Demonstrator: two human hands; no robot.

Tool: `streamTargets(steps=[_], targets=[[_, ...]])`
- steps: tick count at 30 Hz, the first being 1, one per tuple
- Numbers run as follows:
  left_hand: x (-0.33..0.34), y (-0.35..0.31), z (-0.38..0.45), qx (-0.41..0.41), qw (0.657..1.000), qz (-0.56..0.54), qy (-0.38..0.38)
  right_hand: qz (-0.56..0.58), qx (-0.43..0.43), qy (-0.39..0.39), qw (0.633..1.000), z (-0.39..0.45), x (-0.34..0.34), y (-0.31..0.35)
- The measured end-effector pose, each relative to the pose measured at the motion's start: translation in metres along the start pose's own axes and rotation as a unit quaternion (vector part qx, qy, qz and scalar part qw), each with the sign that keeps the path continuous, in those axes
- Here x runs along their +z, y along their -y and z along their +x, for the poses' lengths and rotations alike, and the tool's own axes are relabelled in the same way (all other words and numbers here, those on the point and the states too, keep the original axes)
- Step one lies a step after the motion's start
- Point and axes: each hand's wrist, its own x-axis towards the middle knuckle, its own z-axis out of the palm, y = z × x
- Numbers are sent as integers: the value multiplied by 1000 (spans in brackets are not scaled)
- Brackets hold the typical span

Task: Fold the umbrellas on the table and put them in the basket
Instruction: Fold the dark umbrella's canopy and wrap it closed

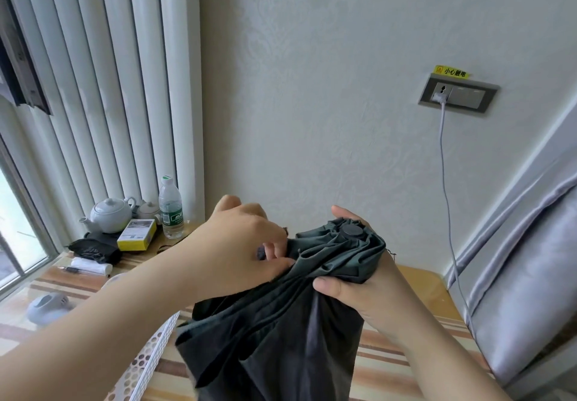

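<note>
A dark green collapsed umbrella [281,332] is held up over the table, its round top cap pointing away from me. My right hand [365,288] grips the bunched canopy just below the cap. My left hand [246,244] pinches a fold of the fabric on the umbrella's left side, fingers curled. A white perforated basket [146,360] shows its rim at the lower left, partly hidden by my left forearm and the umbrella. Another black folded umbrella [93,252] lies on the table at the far left.
A striped table [393,366] stands against the wall. At its far left are a white teapot [110,215], a water bottle [170,208], a yellow box [137,234] and a small grey fan [46,307]. A grey cushioned seat [527,279] is on the right, with a cable [449,213] running from a wall socket.
</note>
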Motion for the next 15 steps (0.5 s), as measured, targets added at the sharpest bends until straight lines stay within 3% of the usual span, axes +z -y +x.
streamTargets(steps=[3, 6, 11, 15], targets=[[-1, -6, -1, 15, 996, 50, -71, -7, 0, -15, 1000, 0, 0, -2], [-3, -13, -6, 25, 994, -34, -97, -11, 0, -28, 1000, 0, -2, -1], [-8, -21, -16, -76, 981, -177, -21, -19, 6, -32, 999, 0, -3, 1], [-11, -17, -10, -92, 979, -185, -3, -32, 6, -14, 999, 0, -1, 3]])
